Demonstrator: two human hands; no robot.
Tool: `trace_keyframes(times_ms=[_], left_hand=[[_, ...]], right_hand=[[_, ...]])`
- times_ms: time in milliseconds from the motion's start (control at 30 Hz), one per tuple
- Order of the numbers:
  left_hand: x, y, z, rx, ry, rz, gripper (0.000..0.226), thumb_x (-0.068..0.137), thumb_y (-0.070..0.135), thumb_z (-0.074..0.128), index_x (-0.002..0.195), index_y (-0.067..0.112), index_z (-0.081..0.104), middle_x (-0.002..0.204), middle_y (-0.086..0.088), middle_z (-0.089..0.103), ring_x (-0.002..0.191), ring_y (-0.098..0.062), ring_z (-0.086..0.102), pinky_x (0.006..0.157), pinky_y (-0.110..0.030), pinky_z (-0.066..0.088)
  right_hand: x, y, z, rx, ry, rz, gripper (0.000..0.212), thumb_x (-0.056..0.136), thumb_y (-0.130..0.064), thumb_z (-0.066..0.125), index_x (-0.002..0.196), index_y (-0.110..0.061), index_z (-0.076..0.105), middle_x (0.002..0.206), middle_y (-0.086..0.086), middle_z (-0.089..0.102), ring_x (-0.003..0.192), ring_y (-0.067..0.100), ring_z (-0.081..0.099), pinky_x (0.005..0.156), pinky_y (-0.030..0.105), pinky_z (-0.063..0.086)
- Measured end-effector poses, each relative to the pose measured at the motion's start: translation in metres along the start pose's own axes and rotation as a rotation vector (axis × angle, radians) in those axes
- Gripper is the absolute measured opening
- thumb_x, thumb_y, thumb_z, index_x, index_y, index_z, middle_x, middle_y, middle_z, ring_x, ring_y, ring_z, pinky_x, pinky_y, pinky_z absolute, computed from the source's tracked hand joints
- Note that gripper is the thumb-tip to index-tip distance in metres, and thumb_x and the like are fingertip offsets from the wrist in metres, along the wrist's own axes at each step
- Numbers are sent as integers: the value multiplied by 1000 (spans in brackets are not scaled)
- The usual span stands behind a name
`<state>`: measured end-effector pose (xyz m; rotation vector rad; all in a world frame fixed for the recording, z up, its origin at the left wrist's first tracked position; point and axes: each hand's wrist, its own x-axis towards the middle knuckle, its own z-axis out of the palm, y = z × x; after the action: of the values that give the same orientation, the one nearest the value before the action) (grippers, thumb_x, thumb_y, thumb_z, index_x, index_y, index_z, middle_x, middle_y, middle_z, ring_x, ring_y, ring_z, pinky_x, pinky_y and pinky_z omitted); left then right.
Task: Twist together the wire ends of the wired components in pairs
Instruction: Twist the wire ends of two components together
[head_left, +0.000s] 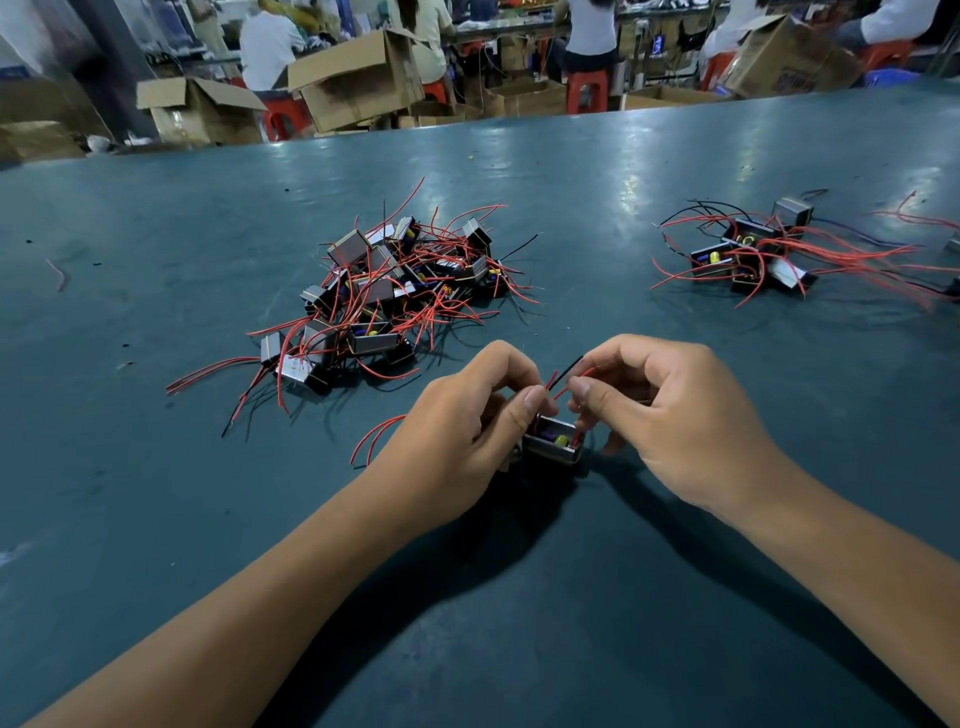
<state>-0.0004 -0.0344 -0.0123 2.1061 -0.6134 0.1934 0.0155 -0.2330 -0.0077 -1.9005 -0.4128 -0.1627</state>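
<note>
While both hands meet over the tabletop (519, 597):
Left hand (457, 431): fingers pinch red wire ends (550, 387).
Right hand (670, 415): fingers pinch wires above the component (553, 447).
Beyond-left: unsorted pile (384, 296).
Far right: smaller pile (753, 254).

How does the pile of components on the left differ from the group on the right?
The left pile holds many more units, heaped on one another; the right group holds only a few, lying flatter. The left pile's wires stick out in all directions; the right group's long red wires mostly trail off to the right. Both sit on the green table and hold boxy components with red and black wires.
</note>
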Motion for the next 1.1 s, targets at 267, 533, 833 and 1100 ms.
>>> trace_keyframes(times_ms=[267, 533, 833, 1100], left_hand=[[1, 0, 0, -28, 18, -43, 18, 101, 32, 48, 103, 17, 57, 63, 11, 58, 52, -13, 58, 55, -29, 47], [0, 0, -1, -16, 2, -46, 18, 100, 37, 49, 103, 21, 58, 56, 3, 53, 53, -16, 59, 54, -39, 49], [-1, -2, 4, -95, -40, -34, 6, 103, 31, 46, 98, 28, 47, 94, 11, 75, 58, -16, 66, 56, -18, 45], [-1, 1, 3, -77, -8, -24, 9, 102, 29, 50, 99, 21, 52, 89, 11, 74, 57, -16, 66, 56, -25, 51]], right_hand=[[3, -6, -14, -109, -121, -79, 12, 90, -20, 69, 81, -28, 68, 72, -11, 68, 58, 2, 59, 51, 12, 39], [2, -7, -13, -46, -170, -91, 12, 92, -14, 68, 83, -24, 68, 80, -9, 74, 67, 4, 65, 57, 7, 43], [-2, -6, -3, 111, -149, 30, 5, 95, -12, 63, 93, -14, 66, 71, 5, 71, 54, 11, 63, 49, 11, 43], [-12, -13, 2, 242, -139, 132, 13, 95, -15, 63, 89, -25, 69, 77, 8, 69, 55, 27, 70, 31, 19, 35]])
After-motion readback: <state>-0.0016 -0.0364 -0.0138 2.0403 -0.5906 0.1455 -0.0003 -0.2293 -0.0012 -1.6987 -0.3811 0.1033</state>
